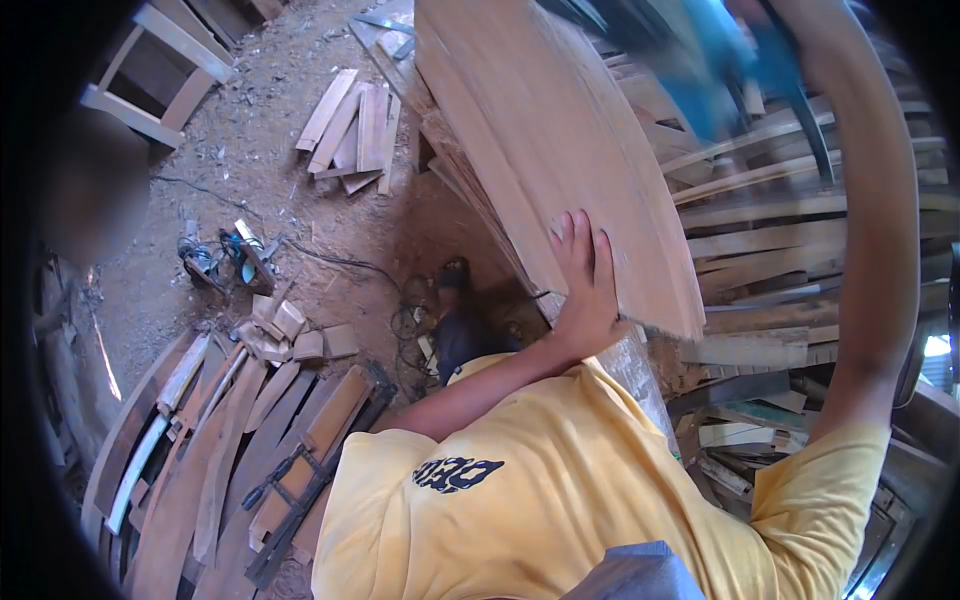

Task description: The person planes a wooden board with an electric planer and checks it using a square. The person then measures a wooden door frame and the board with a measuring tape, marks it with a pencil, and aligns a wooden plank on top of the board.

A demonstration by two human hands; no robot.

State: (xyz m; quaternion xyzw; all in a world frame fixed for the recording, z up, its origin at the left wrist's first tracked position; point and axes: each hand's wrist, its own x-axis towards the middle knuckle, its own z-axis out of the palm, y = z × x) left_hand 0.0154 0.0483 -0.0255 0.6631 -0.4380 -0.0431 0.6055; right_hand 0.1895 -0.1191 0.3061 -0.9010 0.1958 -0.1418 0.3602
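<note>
A wide, flat wooden board (560, 130) with a curved right edge lies in front of me. My left hand (585, 285) rests on its near end, fingers stretched out and flat on the wood. At the upper right, my right hand (785, 20) is raised at the frame's edge, wrapped round a blue-green power tool (715, 70). Motion smears the tool, so its exact kind is unclear. It is over or beside the board's far right part; whether they touch I cannot tell. A dark cord (815, 135) hangs from it.
Long wooden strips (770, 240) are stacked right of the board. Short planks (350, 130) lie on the dirt floor, with two corded power tools (230, 255) farther left. Curved wood pieces (220, 450) and a clamp (290, 490) are at lower left. A cable (340, 258) runs near my feet.
</note>
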